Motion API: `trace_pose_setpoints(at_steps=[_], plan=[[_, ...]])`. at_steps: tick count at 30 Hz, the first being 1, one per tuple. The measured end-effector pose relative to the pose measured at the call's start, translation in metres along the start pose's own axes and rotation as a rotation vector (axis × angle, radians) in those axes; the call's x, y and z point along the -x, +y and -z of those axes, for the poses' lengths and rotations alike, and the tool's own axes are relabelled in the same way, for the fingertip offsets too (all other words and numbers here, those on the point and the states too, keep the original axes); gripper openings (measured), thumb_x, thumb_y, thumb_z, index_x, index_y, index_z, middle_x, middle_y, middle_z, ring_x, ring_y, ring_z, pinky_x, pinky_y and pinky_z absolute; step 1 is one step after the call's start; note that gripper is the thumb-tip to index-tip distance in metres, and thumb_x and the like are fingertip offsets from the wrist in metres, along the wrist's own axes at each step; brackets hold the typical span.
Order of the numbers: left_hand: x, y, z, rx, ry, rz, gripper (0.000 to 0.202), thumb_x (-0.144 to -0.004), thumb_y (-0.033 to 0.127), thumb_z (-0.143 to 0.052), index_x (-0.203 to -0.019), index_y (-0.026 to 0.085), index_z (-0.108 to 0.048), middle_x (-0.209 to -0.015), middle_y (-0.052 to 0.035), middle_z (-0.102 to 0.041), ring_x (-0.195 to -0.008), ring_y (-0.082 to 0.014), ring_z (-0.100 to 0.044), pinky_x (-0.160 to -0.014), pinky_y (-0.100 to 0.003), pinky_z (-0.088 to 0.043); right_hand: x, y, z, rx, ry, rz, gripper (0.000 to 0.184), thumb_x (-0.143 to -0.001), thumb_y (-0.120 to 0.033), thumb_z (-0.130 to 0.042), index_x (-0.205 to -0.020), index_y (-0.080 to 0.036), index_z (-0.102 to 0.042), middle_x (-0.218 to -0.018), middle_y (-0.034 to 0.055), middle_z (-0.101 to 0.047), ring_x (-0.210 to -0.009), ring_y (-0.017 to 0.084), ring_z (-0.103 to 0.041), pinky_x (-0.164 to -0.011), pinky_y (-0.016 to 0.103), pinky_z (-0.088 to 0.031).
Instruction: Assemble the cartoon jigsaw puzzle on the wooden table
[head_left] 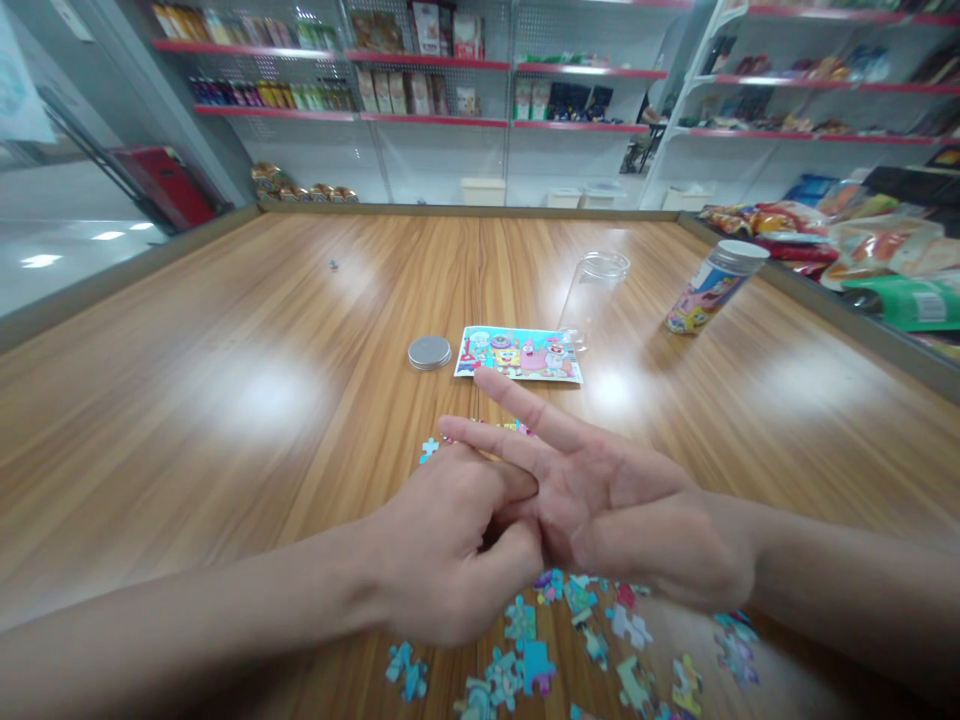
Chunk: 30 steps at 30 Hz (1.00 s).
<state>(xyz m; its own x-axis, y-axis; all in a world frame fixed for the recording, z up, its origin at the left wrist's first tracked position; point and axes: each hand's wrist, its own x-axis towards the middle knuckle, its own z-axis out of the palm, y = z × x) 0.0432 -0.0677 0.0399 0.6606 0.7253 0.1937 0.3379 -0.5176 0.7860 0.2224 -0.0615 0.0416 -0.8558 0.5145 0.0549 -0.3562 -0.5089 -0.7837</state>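
My right hand is held palm up over the wooden table, fingers stretched toward the left. My left hand is curled and its fingers pinch at the right hand's fingers; I cannot make out anything held between them. Several loose jigsaw pieces lie scattered on the table under and in front of both hands. Beyond the fingertips lies a cartoon picture card, with a round metal lid to its left and an empty clear jar at its right corner.
A second jar with a cartoon label and a lid stands at the right. Snack bags pile along the table's right edge. Shop shelves with goods line the back wall. A red object leans at the far left.
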Motion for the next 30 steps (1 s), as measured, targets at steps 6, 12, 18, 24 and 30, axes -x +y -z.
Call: trace_pose_setpoints(at_steps=[6, 12, 18, 24, 30], plan=[[0.0, 0.001, 0.002, 0.036, -0.073, 0.055, 0.022, -0.079, 0.024, -0.043, -0.059, 0.016, -0.046, -0.052, 0.0023, -0.046, -0.047, -0.0082, -0.04, -0.043, -0.022, -0.027, 0.004, -0.008, -0.007, 0.045, 0.063, -0.05, 0.104, -0.072, 0.0, -0.057, -0.156, -0.046, -0.017, -0.163, 0.0004, -0.027, -0.145, 0.02, -0.039, -0.115, 0.044, -0.037], [0.001, 0.001, 0.0, 0.183, -0.136, 0.113, 0.018, -0.08, 0.023, -0.044, -0.064, 0.016, -0.049, -0.055, 0.003, -0.045, -0.049, -0.0076, -0.039, -0.043, -0.021, -0.03, 0.005, -0.006, -0.007, 0.048, 0.065, -0.038, 0.102, -0.071, 0.0, -0.056, -0.156, -0.045, -0.02, -0.162, 0.0005, -0.03, -0.143, 0.02, -0.042, -0.115, 0.044, -0.038], [0.0, -0.001, -0.005, 0.146, -0.074, 0.099, 0.016, -0.073, 0.016, -0.048, -0.058, 0.017, -0.042, -0.047, 0.0058, -0.04, -0.04, -0.0051, -0.032, -0.038, -0.021, -0.02, 0.002, -0.003, -0.006, 0.09, 0.057, -0.04, 0.103, -0.073, -0.001, -0.056, -0.157, -0.045, -0.015, -0.163, 0.0026, -0.028, -0.137, 0.02, -0.049, -0.111, 0.041, -0.043], [-0.001, -0.006, -0.013, -0.177, 0.167, 0.029, 0.02, -0.069, 0.021, -0.049, -0.052, 0.016, -0.041, -0.045, 0.0021, -0.043, -0.043, -0.0084, -0.034, -0.046, -0.025, -0.024, -0.003, 0.0, -0.003, 0.253, 0.029, 0.015, 0.105, -0.075, 0.003, -0.049, -0.161, -0.034, -0.002, -0.164, 0.0059, -0.026, -0.147, 0.016, -0.036, -0.124, 0.039, -0.023], [-0.002, -0.008, -0.017, -0.328, 0.273, -0.009, 0.021, -0.065, 0.025, -0.047, -0.047, 0.017, -0.04, -0.042, -0.002, -0.043, -0.042, -0.0107, -0.034, -0.048, -0.029, -0.021, -0.002, 0.002, -0.005, 0.394, 0.098, 0.061, 0.1, -0.077, 0.004, -0.044, -0.162, -0.031, -0.005, -0.162, 0.0036, -0.03, -0.151, 0.016, -0.029, -0.126, 0.041, -0.017]])
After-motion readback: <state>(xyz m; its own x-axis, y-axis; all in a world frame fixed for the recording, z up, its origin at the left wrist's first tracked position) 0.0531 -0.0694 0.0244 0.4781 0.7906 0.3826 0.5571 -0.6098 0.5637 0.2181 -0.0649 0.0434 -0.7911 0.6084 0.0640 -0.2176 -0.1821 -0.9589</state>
